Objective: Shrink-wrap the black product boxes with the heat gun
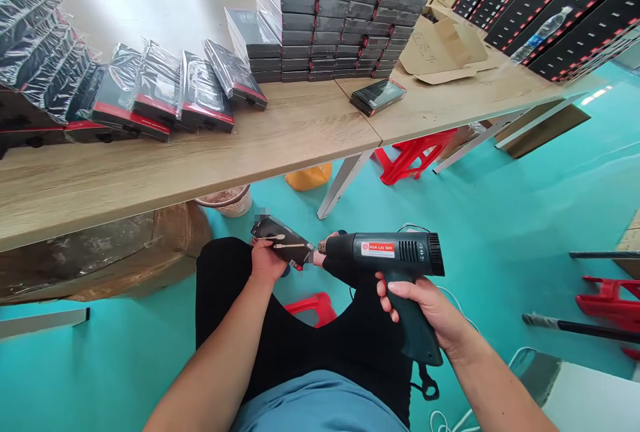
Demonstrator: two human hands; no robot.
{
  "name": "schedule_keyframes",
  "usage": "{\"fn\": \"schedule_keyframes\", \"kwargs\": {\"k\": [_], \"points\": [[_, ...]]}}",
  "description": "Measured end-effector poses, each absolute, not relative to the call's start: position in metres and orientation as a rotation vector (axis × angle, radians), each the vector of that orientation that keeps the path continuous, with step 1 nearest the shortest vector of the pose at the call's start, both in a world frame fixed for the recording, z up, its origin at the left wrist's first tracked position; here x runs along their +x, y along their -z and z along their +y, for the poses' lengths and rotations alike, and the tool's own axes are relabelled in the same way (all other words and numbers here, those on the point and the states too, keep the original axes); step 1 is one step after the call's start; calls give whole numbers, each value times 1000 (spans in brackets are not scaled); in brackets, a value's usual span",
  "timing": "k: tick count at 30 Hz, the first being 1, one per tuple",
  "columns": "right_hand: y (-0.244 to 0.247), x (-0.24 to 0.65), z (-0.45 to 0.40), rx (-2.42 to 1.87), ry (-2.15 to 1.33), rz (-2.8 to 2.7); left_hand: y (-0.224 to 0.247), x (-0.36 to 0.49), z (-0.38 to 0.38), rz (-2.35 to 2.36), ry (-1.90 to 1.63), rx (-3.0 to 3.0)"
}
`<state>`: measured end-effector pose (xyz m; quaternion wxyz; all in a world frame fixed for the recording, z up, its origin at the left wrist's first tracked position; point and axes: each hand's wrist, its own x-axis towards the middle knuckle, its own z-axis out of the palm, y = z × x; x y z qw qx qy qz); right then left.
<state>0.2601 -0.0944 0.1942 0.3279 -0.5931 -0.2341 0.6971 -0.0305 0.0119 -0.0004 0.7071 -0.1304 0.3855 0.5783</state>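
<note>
My left hand [267,261] grips the near side of a slim black box [283,241] with a picture of cables on it, held tilted above my lap. My right hand [417,299] is wrapped round the handle of a dark green heat gun [385,253] with a red and white label. The gun's metal nozzle points left, at the right end of the box, with little space between them. One similar black box [379,96] lies by itself near the table's front edge.
On the wooden table [300,132], film-wrapped boxes [207,89] lie at the left, with a tall stack of boxes [350,12] behind. Opened cardboard [445,49] is at the right. Below are a bin [230,203], red stools [415,155] and white cables.
</note>
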Motion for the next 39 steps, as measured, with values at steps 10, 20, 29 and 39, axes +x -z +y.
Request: {"fn": "schedule_keyframes", "kwargs": {"k": [10, 20, 29, 39], "points": [[-196, 256, -106, -1619, -1879, -870, 8, -30, 11, 935, -1214, -191], [-191, 248, -114, -1620, -1918, -1052, -4, -25, 10, 969, -1217, -163], [-197, 245, -110, -1632, -1881, -1021, -3, -20, 9, 954, -1148, -126], [-215, 227, -50, -1588, -1769, -977, 2, -9, -2, 1017, -922, 34]]}}
